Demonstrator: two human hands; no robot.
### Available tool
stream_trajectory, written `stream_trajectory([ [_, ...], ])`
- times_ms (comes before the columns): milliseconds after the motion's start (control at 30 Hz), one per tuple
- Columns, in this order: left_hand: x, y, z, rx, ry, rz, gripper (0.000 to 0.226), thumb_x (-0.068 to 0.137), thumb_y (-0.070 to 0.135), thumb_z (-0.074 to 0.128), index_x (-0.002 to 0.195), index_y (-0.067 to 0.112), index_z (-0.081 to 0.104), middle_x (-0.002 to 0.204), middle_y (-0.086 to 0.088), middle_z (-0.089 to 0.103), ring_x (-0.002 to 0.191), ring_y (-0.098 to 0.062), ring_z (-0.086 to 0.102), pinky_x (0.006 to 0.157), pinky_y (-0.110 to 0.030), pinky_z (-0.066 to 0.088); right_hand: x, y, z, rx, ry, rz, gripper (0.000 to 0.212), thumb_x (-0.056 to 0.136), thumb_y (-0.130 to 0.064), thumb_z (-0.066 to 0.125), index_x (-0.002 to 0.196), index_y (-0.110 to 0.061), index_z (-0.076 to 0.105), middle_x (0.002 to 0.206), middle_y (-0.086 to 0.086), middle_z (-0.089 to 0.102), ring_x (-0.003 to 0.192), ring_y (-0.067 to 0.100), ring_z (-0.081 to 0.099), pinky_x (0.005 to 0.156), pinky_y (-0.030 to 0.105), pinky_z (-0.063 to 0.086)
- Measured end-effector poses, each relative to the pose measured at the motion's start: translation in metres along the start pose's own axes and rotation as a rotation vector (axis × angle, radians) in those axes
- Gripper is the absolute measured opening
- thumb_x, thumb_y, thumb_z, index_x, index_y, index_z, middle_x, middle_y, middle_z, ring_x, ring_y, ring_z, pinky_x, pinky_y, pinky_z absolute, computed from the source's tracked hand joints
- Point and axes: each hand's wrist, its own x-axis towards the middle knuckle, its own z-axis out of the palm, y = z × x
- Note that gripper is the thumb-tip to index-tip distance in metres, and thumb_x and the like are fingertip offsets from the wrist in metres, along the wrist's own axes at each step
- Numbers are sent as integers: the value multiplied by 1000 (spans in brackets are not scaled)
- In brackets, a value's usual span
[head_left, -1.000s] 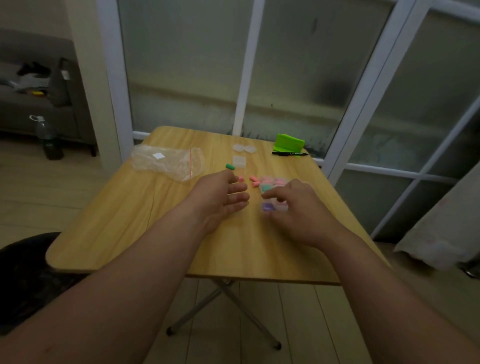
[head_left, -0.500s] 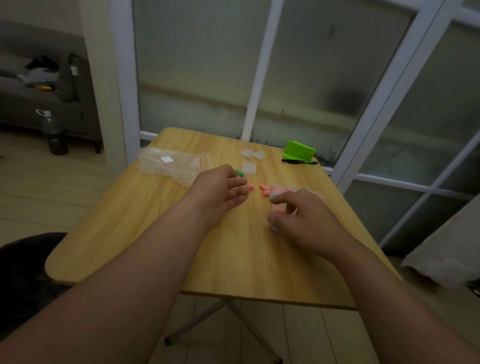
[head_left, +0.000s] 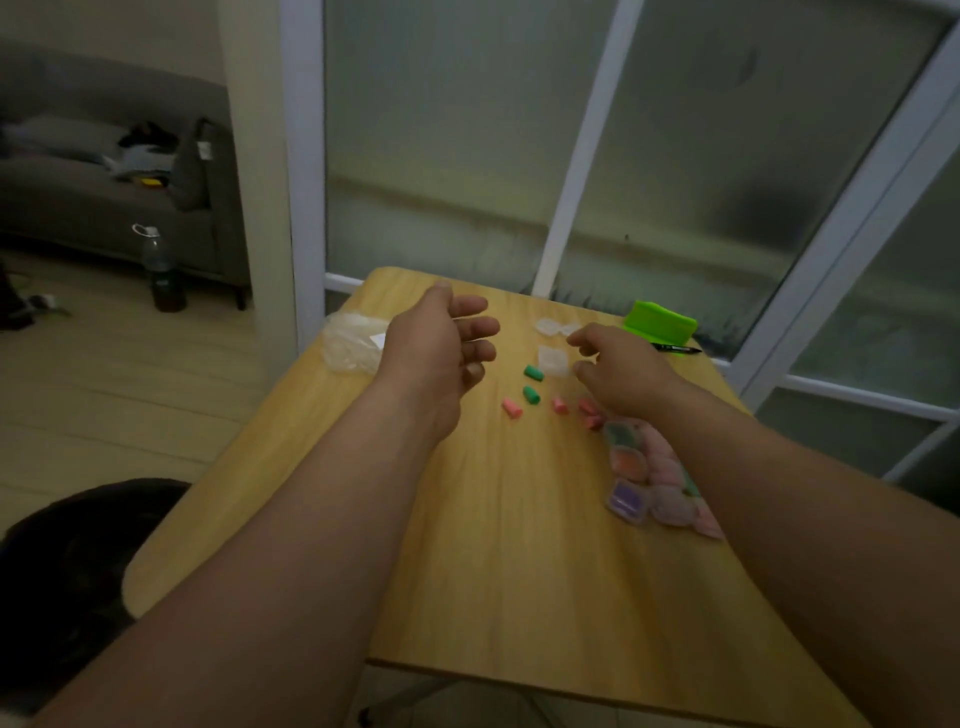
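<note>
Two green earplugs (head_left: 532, 383) and three pink earplugs (head_left: 558, 406) lie loose near the middle of the wooden table (head_left: 519, 545). My left hand (head_left: 436, 353) hovers left of them, fingers relaxed and holding nothing. My right hand (head_left: 618, 374) reaches over to a small clear case (head_left: 551, 357); thumb and forefinger are spread at its right edge, and I cannot tell whether they touch it. Under my right forearm sits a cluster of small clear cases (head_left: 628, 467) with green, orange, purple and pink contents, partly hidden.
Two more clear cases (head_left: 558, 327) lie further back. A clear zip bag (head_left: 350, 343) is at the table's left edge; a green box (head_left: 660, 322) and black pen (head_left: 675, 348) are at the back right. White-framed glass panels stand behind. A bottle (head_left: 161, 270) is on the floor.
My right hand left the cluster of coloured cases and reached forward to the clear case. My left hand rose and moved back-left, uncovering the loose earplugs. The view shifted closer.
</note>
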Motion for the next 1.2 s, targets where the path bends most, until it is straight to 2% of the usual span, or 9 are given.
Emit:
stream_trajectory([
  [133,4,1,-1,-25,8,-6,39,108,38,43,105,9,69,71,-2,69,54,-14,56,46,-23,36,29,2,13,-26,-45,40,48,98,-21,61,146,-25,59,143,4,64,128,28,61,106,45,51],
  [333,11,4,-3,-64,-4,-7,38,109,36,44,103,8,69,70,-2,69,53,-14,55,46,-23,37,72,7,20,-48,-75,76,55,93,-17,58,147,-25,57,149,6,60,136,29,56,110,45,49],
  [567,25,8,-6,-97,1,3,38,109,37,44,103,8,69,74,-5,69,53,-14,54,45,-23,37,116,-11,29,-283,-134,27,54,106,-30,49,158,-42,42,162,4,48,146,31,47,118,49,40],
  [700,26,7,-6,-80,-3,-8,35,108,35,46,104,8,68,73,-4,69,54,-13,54,46,-23,37,127,-15,37,-359,-193,11,46,103,-29,53,145,-46,56,155,3,54,139,31,53,114,49,44],
  [833,23,8,-5,-56,-26,-7,31,107,33,48,106,8,68,72,-3,69,55,-14,55,47,-23,37,118,-23,36,-361,-100,-12,36,103,-32,52,135,-44,63,148,4,60,135,31,55,114,51,41],
  [933,17,5,-6,-5,-50,-13,28,105,30,51,111,8,68,75,-3,69,58,-14,56,49,-24,41,103,-29,19,-145,28,-17,35,101,-37,59,135,-35,66,138,6,67,127,30,62,105,42,47],
  [1000,11,2,-7,76,-85,-16,24,104,27,54,115,10,68,81,-4,70,59,-13,58,51,-24,44,78,-38,0,149,82,-4,32,99,-32,66,130,-26,70,125,6,72,115,27,66,94,35,49],
  [1067,2,-3,-7,222,-134,11,23,104,24,56,121,12,66,92,-7,71,65,-15,61,52,-24,48,40,-50,-18,497,116,33,24,97,-26,71,120,-21,72,113,5,74,102,25,70,88,37,54],
  [1200,-27,-13,-6,485,-308,53,28,105,29,62,132,21,62,110,-11,71,80,-21,65,61,-23,57,-52,-61,-32,992,-41,151,25,92,-26,78,112,-16,67,96,10,80,91,32,77,75,42,51],
])
